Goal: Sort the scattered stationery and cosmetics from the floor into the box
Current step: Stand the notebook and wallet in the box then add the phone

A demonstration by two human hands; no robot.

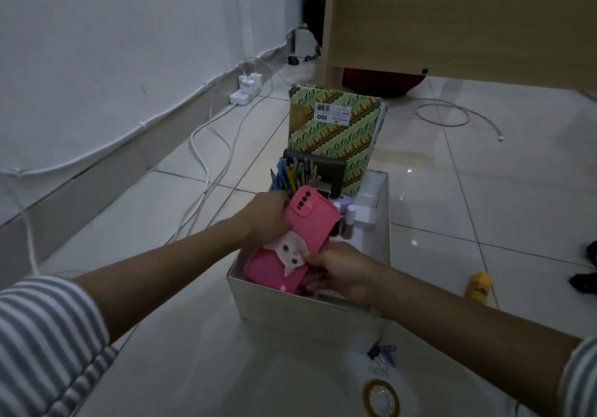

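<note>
Above the tiled floor (pixel 484 206), centre frame, your left hand (pixel 269 218) and right hand (pixel 342 271) clasped, fingers curled, opposite ends of the probably light, rubbery pink phone case (pixel 310 222).

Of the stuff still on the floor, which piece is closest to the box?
The binder clips, just beside the front corner of the box; the yellow bottle and the yellow-rimmed roll lie farther off.

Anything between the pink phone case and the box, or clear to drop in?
Nothing visible. The left hand and right hand hold the pink phone case over the near end of the box; pens stand behind it, small bottles to its right. The floor under it is hidden.
</note>
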